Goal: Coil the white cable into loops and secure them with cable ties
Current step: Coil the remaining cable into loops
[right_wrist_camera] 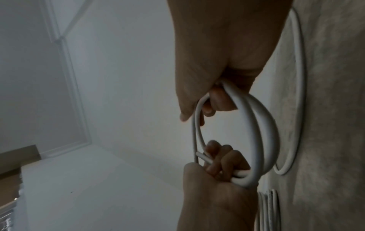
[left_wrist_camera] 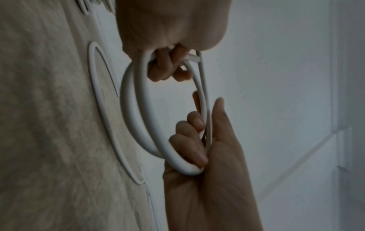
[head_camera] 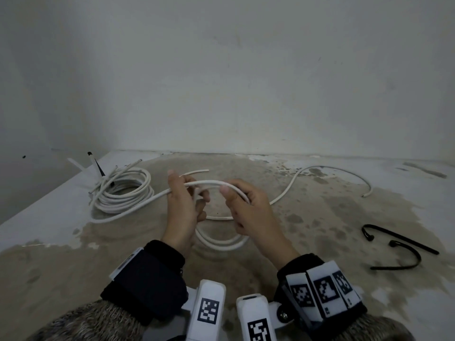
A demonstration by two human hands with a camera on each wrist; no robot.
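Observation:
Both hands hold a small coil of the white cable [head_camera: 222,242] above the table. My left hand [head_camera: 183,205] grips one side of the loops, and the cable's cut end [head_camera: 205,170] sticks out past its fingers. My right hand [head_camera: 248,210] curls round the other side, thumb on the top strand. In the left wrist view the left hand [left_wrist_camera: 171,31] is at the top and the loops [left_wrist_camera: 134,109] hang down to the right hand [left_wrist_camera: 209,156]. The right wrist view shows my right hand [right_wrist_camera: 227,54] above the loops [right_wrist_camera: 262,125].
A larger bundle of white cable [head_camera: 123,190] lies at the back left with ties [head_camera: 97,166] beside it. The cable's loose tail [head_camera: 320,167] snakes off to the right. Two black cable ties [head_camera: 400,239] lie on the stained table [head_camera: 307,242] at the right. A wall stands close behind.

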